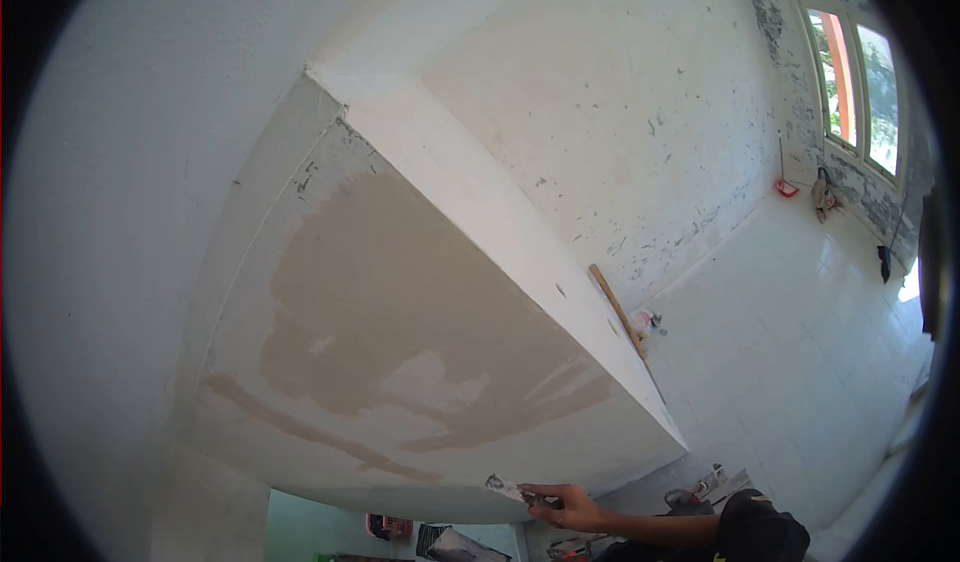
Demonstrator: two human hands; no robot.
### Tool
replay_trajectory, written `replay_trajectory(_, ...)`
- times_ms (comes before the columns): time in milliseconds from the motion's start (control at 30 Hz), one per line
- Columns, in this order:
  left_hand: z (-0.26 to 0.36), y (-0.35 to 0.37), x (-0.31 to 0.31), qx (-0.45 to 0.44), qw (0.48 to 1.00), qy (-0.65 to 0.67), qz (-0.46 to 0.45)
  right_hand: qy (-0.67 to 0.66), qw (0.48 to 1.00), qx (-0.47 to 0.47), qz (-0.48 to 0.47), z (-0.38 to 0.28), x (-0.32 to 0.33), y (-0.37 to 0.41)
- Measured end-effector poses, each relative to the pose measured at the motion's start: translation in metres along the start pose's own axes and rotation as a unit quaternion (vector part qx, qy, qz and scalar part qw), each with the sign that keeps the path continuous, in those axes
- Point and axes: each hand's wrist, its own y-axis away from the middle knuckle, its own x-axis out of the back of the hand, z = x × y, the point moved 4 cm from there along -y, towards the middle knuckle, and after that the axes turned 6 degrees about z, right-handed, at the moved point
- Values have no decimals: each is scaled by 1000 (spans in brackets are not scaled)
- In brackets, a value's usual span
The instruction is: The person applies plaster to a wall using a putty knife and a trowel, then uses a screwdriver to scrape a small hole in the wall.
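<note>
Head view: right hand with a scraper by the wall.
Fingers pinch the handle, blade pointing left; the scraper is just right of the lower brown streak, on the near side.

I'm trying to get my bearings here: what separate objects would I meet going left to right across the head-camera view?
Reddish basket, held scraper, wooden stick, red dustpan-like item, small black item.
</note>
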Motion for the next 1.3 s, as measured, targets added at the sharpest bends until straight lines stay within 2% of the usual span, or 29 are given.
replay_trajectory(33,-2,-3,4,0,1000,-4,4,9,1000,-2,2,1,0,4)
replay_trajectory(133,-13,-38,16,44,993,77,-76,8,1000,-1,-2,6,7,4)
replay_trajectory(200,-17,-50,30,76,981,126,-128,-5,999,-43,4,0,13,5)
replay_trajectory(233,-15,-40,27,79,982,117,-124,-12,997,-74,4,-3,17,6)
replay_trajectory(333,-17,-33,19,70,987,68,-129,-17,998,-57,20,-7,27,6)
replay_trajectory(400,-26,-52,34,87,976,177,-96,-15,999,-41,28,-10,30,3)
replay_trajectory(433,-25,-54,36,86,976,176,-96,-28,999,-24,33,-13,32,3)
replay_trajectory(500,-18,-53,35,35,994,36,-99,-46,998,-10,41,-15,32,3)
replay_trajectory(633,-16,-42,33,47,997,53,-34,-22,999,-6,34,-14,32,3)
replay_trajectory(667,-11,-51,34,-105,992,-37,-61,-19,999,1,28,-15,31,2)
replay_trajectory(700,-10,-60,34,-253,955,-128,-87,-25,999,-5,31,-14,30,1)
replay_trajectory(733,-12,-66,35,-391,887,-219,-113,1,999,17,41,-13,30,0)
replay_trajectory(767,-15,-68,39,-514,789,-306,-138,25,998,36,50,-10,28,-1)
replay_trajectory(800,-19,-64,46,-617,666,-386,-164,37,995,68,57,-2,27,-4)
replay_trajectory(833,-16,-62,47,-606,664,-405,-166,33,995,73,53,-3,27,-4)
replay_trajectory(867,-14,-69,41,-409,836,-286,-228,27,995,76,50,-4,27,-4)
replay_trajectory(900,-19,-75,41,-177,940,-141,-257,18,997,54,59,-2,25,-3)
replay_trajectory(1000,-20,-90,47,-189,927,-211,-246,30,997,48,51,-1,30,1)
replay_trajectory(1033,-25,-103,55,-186,927,-215,-245,2,995,79,64,-9,33,5)
replay_trajectory(1067,-23,-111,61,-300,863,-300,-274,-27,990,112,75,-18,35,6)
replay_trajectory(1100,-21,-112,64,-408,777,-377,-296,-30,991,111,72,-24,40,8)
replay_trajectory(1133,-22,-110,63,-410,777,-378,-292,-21,980,138,144,-31,55,14)
replay_trajectory(1167,-23,-111,63,-380,816,-346,-264,-13,963,163,215,-34,69,16)
replay_trajectory(1200,-23,-111,63,-348,853,-310,-235,-67,949,142,275,-29,82,14)
replay_trajectory(1233,-21,-112,64,-349,853,-311,-232,-119,928,118,333,-24,95,12)
replay_trajectory(1300,-17,-117,69,-323,885,-267,-202,-142,892,97,419,-25,132,-4)
